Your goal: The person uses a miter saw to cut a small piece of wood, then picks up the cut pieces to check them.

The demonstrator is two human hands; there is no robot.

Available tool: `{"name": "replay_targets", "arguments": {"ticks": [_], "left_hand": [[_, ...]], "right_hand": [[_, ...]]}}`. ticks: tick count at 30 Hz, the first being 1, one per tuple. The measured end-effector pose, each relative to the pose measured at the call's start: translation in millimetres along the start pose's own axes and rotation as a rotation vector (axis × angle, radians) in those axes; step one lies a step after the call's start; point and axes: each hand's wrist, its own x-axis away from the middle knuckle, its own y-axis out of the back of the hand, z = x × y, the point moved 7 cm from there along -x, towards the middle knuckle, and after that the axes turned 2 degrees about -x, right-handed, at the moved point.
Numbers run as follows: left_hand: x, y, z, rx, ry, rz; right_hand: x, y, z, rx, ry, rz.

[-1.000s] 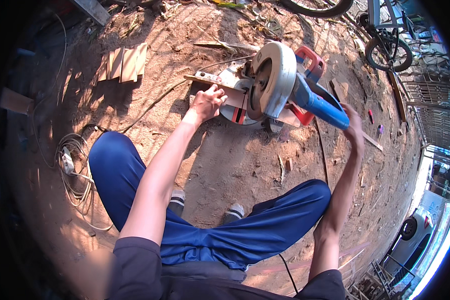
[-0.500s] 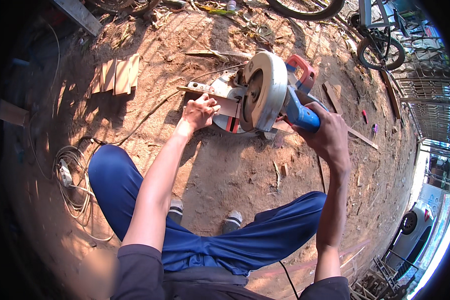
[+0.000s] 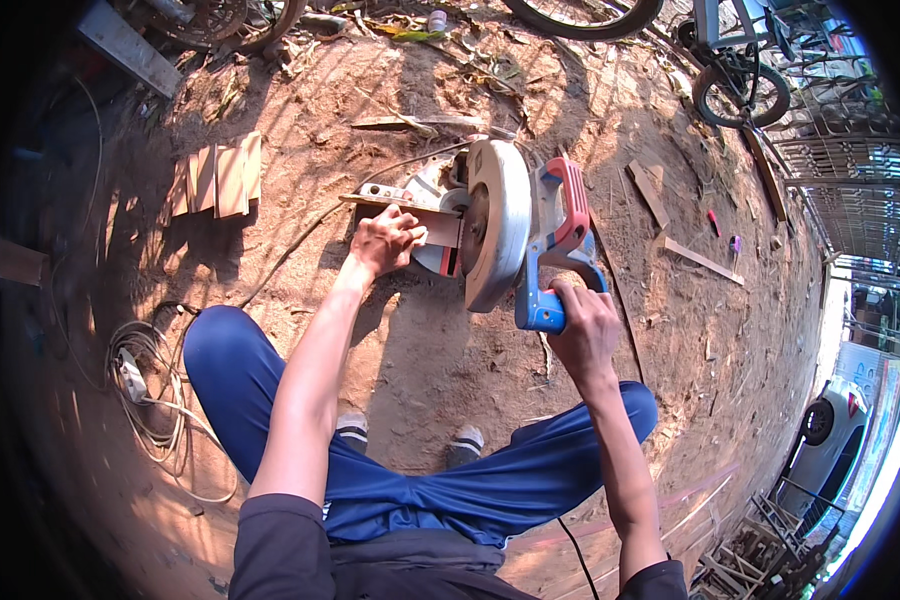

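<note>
A mitre saw [image 3: 495,225] with a pale blade guard, a red carry handle [image 3: 570,205] and a blue trigger handle [image 3: 540,310] sits on the dirt in front of me. My left hand [image 3: 385,240], fingers bent, holds a flat wooden board [image 3: 440,228] against the metal fence [image 3: 365,199], left of the guard. My right hand [image 3: 585,325] is closed round the blue handle at the saw's near right. The guard hides most of the blade, so I cannot tell whether it touches the board.
Several cut boards [image 3: 215,180] lie left. A coiled cord with power strip [image 3: 130,375] is beside my left knee. A bicycle [image 3: 730,80], loose strips [image 3: 700,260] and a fence [image 3: 840,200] are right, with a car [image 3: 825,450] beyond. My socked feet [image 3: 465,440] are below the saw.
My right hand has come onto the blue handle, and the saw head has swung down toward me with it. My left hand stays on the board.
</note>
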Motion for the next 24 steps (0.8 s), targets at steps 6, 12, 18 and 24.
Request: {"name": "replay_targets", "arguments": {"ticks": [6,12,18,24], "left_hand": [[0.9,-0.1,0.5,0.044,0.005,-0.013],[-0.2,0.4,-0.6,0.058,-0.010,-0.010],[-0.9,1.8,-1.4,0.046,0.007,-0.045],[2.3,-2.6,-0.5,0.021,-0.026,0.015]], "right_hand": [[16.3,-16.6,-4.5,-0.023,0.017,-0.081],[32.6,-36.0,5.1,0.014,0.083,-0.166],[37.5,-46.0,-0.2,0.033,0.072,-0.194],[35.0,-41.7,0.3,0.000,0.039,-0.177]]}}
